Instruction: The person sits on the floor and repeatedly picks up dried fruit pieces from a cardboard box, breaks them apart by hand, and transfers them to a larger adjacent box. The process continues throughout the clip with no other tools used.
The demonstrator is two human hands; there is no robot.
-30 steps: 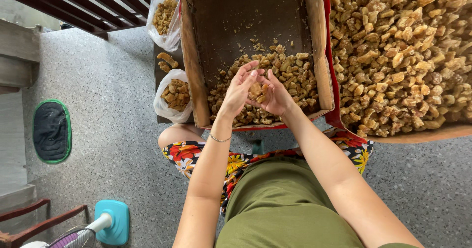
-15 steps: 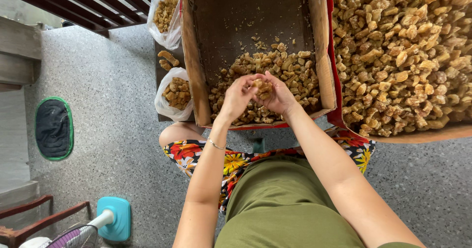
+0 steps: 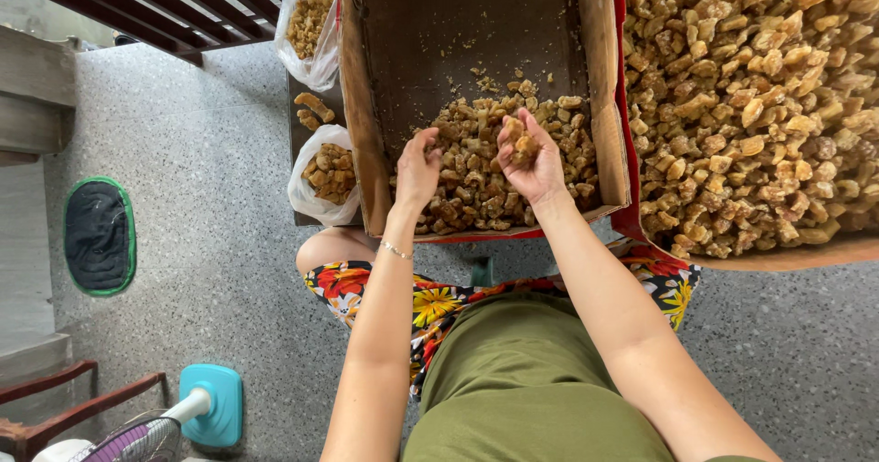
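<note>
My right hand (image 3: 529, 164) is cupped palm-up, fingers half curled around a small clump of the brown, sugary dried pieces (image 3: 522, 146); the thumb sits loosely over them, not clamped. My left hand (image 3: 417, 171) is turned palm-down just beside it, fingertips dipped into the heap (image 3: 476, 187), but I cannot tell whether they have closed on a piece or only rest on it. The heap fills the near end of the cardboard box (image 3: 366, 151), directly under both sets of fingers; beyond my fingertips the box floor is mostly bare with crumbs. Off my right fingers lies the big tray (image 3: 778, 260) piled with the same pieces; off my left, two plastic bags (image 3: 320, 173) of them.

I judge the loose cupping is the risk: tilt that palm and pieces could roll off, perhaps over the box's low front edge onto my lap. Sticky lumps may also cling together and come up in clumps.
</note>
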